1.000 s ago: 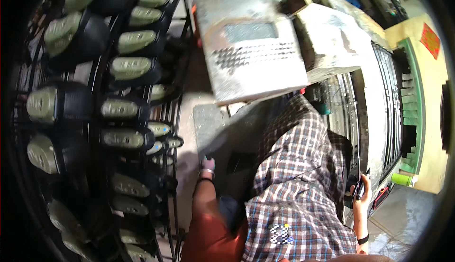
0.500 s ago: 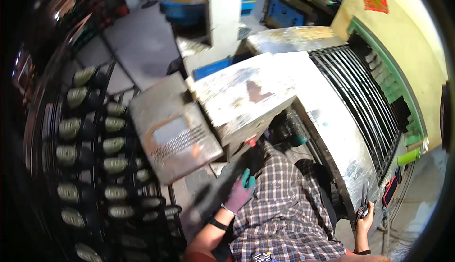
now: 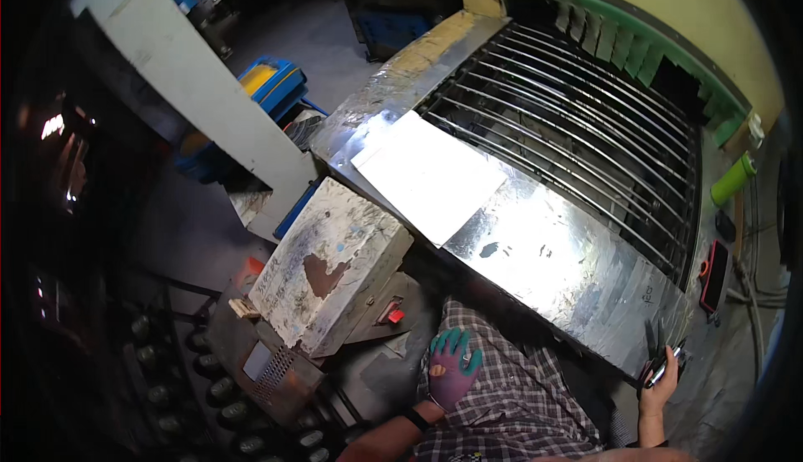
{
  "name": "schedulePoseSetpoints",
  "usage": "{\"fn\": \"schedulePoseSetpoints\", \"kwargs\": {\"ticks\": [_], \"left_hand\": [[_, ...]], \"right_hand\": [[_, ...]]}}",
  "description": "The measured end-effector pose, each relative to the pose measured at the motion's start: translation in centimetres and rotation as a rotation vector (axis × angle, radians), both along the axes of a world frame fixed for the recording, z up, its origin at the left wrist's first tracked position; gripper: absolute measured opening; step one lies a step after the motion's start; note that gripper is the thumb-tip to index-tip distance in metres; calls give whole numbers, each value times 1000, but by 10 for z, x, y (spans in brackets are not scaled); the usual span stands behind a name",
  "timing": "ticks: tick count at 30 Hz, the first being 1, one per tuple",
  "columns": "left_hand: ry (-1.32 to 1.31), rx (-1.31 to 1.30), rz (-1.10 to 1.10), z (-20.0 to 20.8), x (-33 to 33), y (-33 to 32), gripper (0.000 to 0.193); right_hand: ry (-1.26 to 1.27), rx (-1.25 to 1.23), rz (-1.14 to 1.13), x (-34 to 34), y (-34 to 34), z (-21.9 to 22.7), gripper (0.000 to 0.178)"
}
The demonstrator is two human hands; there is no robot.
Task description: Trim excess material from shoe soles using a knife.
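Observation:
My left hand, in a purple glove with green fingertips, rests with its fingers spread on the brown checked cloth over my lap. Bare skin shows through a patch on the back of the glove. At the near right corner of the metal table, my bare right hand is closed round a slim silver-and-black pen-like tool. Right beside it, dark pointed blades, like those of scissors, stick out. Whether these are in the same grip is hard to make out.
A white sheet lies on the table, before a rack of metal rollers leading to green curtain strips. A green bottle and a red-edged phone sit at right. Left stands a paint-worn box.
My view has swung right, toward the rollers. My left hand has come from beside my lap onto the checked cloth, fingers spread. My right hand stays at the table corner.

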State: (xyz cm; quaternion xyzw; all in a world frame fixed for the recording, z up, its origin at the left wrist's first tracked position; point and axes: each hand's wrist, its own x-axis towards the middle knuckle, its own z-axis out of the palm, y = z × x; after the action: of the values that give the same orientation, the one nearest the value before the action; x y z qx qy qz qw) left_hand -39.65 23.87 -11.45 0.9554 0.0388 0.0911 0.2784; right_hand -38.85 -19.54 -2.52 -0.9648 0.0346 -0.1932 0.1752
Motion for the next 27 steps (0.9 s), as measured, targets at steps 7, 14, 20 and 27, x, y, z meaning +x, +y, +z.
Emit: {"fn": "schedulePoseSetpoints", "kwargs": {"ticks": [7, 14, 20, 27], "left_hand": [[28, -48, 100, 3, -6, -7, 46], [98, 12, 147, 9, -17, -29, 42], [85, 88, 244, 16, -51, -52, 42], [26, 105, 249, 19, -44, -64, 45]], "right_hand": [[144, 64, 250, 14, -29, 6, 52], [158, 46, 566, 14, -57, -10, 51], [203, 94, 522, 4, -74, -37, 53], [136, 197, 414, 15, -46, -9, 51]]}}
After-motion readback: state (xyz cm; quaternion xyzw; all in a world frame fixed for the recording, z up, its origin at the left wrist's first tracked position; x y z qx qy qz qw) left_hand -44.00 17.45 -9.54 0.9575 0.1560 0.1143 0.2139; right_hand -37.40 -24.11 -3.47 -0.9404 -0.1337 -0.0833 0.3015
